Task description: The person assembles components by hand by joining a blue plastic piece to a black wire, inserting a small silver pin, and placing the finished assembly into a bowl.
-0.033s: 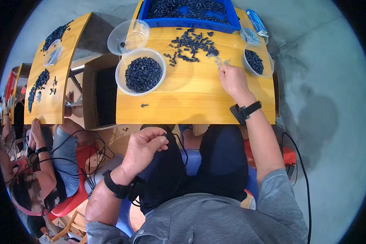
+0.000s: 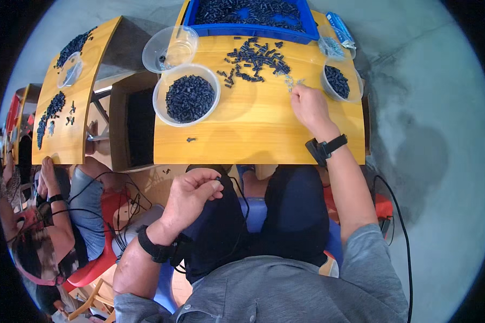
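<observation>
Above my lap, off the table's near edge, my left hand [image 2: 195, 192] is closed in a pinch. A small black piece [image 2: 218, 178] shows between its thumb and forefinger. Over the right part of the table, my right hand [image 2: 311, 107] has its fingers bent together at a few small silvery pieces [image 2: 289, 82], perhaps screws; whatever its fingertips hold is hidden. Left of them lies a loose heap of short black tubular parts [image 2: 256, 58]. A clear round tub [image 2: 339, 89] of black parts stands just right of that hand.
A big clear bowl [image 2: 161, 110] full of black parts sits at the table's left, with another clear bowl [image 2: 155, 47] behind. A blue tray [image 2: 307, 36] stands at the back. One loose part [image 2: 191, 140] lies near the front. Another person works at the table [image 2: 99, 54] to the left.
</observation>
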